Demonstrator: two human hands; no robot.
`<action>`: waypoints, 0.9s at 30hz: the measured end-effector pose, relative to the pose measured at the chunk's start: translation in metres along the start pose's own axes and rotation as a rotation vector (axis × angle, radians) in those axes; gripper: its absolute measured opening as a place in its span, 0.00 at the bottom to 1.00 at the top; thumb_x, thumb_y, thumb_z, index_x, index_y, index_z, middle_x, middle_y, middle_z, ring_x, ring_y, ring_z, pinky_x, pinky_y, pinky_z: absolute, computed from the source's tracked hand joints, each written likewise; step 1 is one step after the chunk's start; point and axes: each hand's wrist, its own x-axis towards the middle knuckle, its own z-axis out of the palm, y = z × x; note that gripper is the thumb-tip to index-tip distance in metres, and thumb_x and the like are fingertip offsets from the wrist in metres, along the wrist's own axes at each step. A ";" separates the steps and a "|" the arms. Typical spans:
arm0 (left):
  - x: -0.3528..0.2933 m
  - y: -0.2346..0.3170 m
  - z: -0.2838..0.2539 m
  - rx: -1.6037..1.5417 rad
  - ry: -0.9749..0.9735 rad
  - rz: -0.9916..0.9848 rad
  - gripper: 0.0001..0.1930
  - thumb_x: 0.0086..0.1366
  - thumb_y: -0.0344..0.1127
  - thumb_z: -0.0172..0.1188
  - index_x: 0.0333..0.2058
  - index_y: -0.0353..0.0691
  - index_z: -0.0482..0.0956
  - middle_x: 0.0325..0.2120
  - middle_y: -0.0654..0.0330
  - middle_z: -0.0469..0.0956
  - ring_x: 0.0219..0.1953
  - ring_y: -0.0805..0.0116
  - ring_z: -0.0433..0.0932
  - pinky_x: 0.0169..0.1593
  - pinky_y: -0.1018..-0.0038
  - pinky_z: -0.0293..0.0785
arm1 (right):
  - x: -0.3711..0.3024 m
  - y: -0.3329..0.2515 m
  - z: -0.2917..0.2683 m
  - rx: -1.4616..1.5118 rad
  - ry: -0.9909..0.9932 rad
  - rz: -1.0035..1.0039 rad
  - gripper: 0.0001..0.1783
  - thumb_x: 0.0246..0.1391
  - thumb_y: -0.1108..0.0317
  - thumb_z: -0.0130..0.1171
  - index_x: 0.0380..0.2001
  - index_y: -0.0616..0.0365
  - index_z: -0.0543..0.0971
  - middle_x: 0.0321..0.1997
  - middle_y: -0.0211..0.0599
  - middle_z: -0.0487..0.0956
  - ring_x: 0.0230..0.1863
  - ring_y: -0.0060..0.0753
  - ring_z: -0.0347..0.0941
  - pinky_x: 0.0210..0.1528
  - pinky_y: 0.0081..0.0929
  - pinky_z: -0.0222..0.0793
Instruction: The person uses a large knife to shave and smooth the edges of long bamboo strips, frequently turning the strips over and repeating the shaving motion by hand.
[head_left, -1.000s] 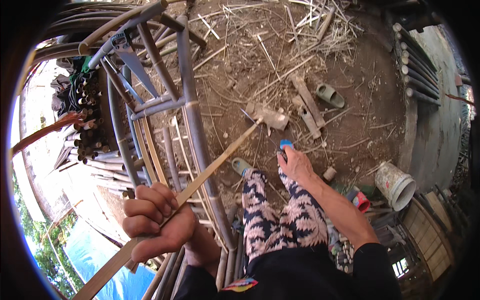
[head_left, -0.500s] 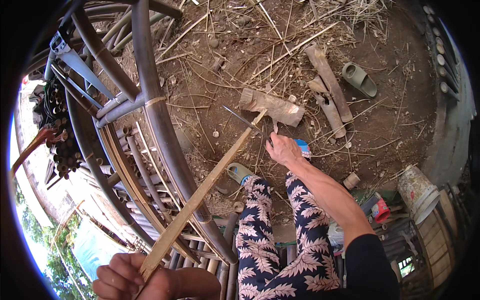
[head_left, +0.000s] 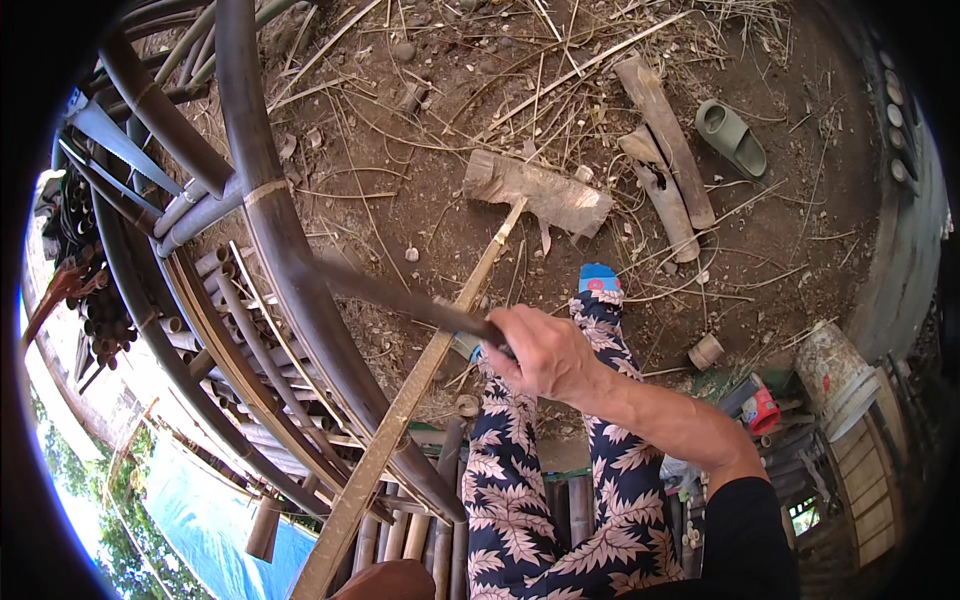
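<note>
one blurred blade [head_left: 388,294] crosses the long strip [head_left: 395,425]. my right hand [head_left: 545,355] holds it, fingers curled. i cannot tell my left fingers' state.

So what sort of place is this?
Probably a bamboo workshop or work yard: a dark bamboo-pole frame stands at left with a blue-grey-bladed handsaw by it, and thin pale strips litter the brown dirt ground.

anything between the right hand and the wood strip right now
Only the knife in the right hand: its blurred blade crosses over the strip; whether they touch can't be told. Nothing else visible stands between.
</note>
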 end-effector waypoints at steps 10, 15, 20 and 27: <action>0.020 0.017 -0.046 -0.055 0.246 -0.142 0.27 0.61 0.56 0.60 0.15 0.44 0.60 0.18 0.67 0.56 0.22 0.74 0.55 0.23 0.78 0.51 | -0.019 0.056 0.000 0.234 0.157 0.722 0.17 0.53 0.65 0.54 0.42 0.67 0.75 0.30 0.45 0.81 0.22 0.42 0.77 0.27 0.39 0.73; 0.038 0.085 -0.063 0.051 0.604 -0.371 0.25 0.73 0.54 0.43 0.18 0.46 0.61 0.20 0.67 0.61 0.21 0.75 0.61 0.22 0.82 0.60 | 0.009 -0.079 -0.027 1.471 0.668 1.141 0.20 0.55 0.55 0.59 0.43 0.59 0.74 0.31 0.42 0.80 0.16 0.23 0.68 0.18 0.24 0.67; 0.011 0.186 -0.090 -0.031 0.765 -0.856 0.26 0.70 0.58 0.43 0.25 0.42 0.70 0.26 0.60 0.75 0.34 0.63 0.76 0.46 0.64 0.75 | 0.021 -0.174 -0.107 1.346 0.897 0.978 0.15 0.56 0.56 0.63 0.28 0.57 0.75 0.21 0.31 0.73 0.17 0.24 0.67 0.19 0.27 0.67; 0.035 0.308 -0.004 0.902 -0.674 -0.521 0.27 0.57 0.40 0.66 0.53 0.36 0.72 0.55 0.44 0.68 0.61 0.49 0.64 0.63 0.59 0.60 | 0.030 -0.334 -0.242 0.941 0.677 0.707 0.15 0.55 0.58 0.64 0.25 0.57 0.75 0.21 0.29 0.74 0.16 0.24 0.69 0.17 0.25 0.66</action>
